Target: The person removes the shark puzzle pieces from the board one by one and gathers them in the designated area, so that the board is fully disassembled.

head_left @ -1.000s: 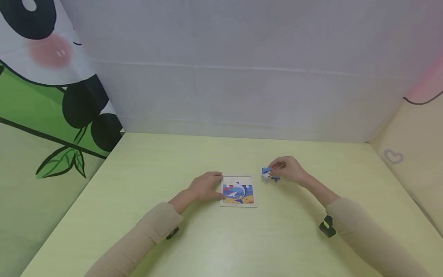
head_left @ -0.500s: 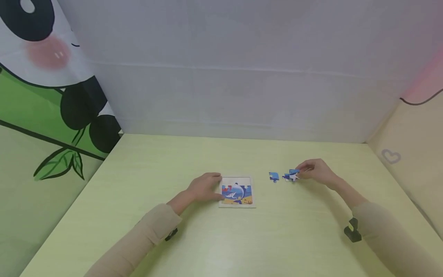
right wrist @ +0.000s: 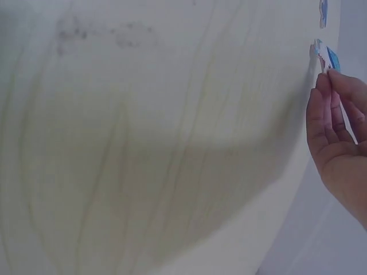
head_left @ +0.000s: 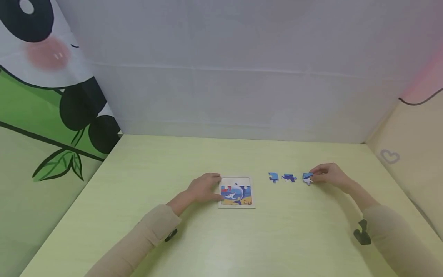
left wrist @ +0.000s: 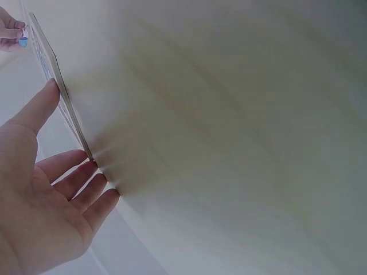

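A square puzzle board (head_left: 237, 181) lies on the table, its lower part filled with a sea-animal picture and its upper strip pale and bare. My left hand (head_left: 204, 187) rests along the board's left edge; in the left wrist view the thumb (left wrist: 45, 106) and fingertips touch its rim, fingers fairly straight. Farther right, my right hand (head_left: 332, 176) pinches a blue-and-white jigsaw piece (head_left: 306, 177) between thumb and fingers, at the tabletop. The right wrist view shows this jigsaw piece (right wrist: 328, 56) tilted at the fingertips.
Two loose jigsaw pieces lie between board and right hand: a blue piece (head_left: 273, 177) and a dark-blue-and-white piece (head_left: 288, 177). A pale yellow table (head_left: 221, 238) meets a white cloth wall (head_left: 242, 96) behind. Printed cartoon panels stand at both sides.
My right hand has moved right, spreading a bunch of jigsaw pieces into a row. Two pieces have been let go one after the other; one stays pinched. The left hand keeps its place.
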Tool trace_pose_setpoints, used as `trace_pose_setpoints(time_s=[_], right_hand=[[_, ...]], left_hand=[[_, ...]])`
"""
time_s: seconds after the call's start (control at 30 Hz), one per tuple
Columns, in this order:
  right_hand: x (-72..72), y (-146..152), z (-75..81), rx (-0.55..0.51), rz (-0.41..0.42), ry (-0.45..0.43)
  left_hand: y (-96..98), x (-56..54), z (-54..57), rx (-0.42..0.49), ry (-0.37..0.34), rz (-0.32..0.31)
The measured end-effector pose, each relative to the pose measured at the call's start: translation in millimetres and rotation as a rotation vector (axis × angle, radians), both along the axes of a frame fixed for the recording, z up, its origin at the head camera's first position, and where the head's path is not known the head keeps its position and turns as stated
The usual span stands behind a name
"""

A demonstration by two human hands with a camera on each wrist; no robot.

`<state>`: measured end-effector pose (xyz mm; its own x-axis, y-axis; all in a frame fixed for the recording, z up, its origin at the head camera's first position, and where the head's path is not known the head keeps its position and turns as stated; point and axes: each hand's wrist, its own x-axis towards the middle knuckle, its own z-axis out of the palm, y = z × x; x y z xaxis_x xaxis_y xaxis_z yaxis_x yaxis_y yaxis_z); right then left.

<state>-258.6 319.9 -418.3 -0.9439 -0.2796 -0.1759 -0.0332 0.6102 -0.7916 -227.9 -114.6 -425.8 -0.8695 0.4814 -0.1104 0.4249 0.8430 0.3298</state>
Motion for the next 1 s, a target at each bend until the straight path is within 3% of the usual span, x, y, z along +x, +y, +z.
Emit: trace_pose_setpoints(time_s=[0.33,1.0], right_hand=[[-3.0,0.1,-6.0,0.069,-0.018,0.014],[-7.0,-0.2,-3.0,0.066,0.032,-0.014]], left_hand=[[-0.5,1.8,1.8,0.014,0.012,-0.012],[-1.6,2.4,4.1,0.001,0.010,-0.011]])
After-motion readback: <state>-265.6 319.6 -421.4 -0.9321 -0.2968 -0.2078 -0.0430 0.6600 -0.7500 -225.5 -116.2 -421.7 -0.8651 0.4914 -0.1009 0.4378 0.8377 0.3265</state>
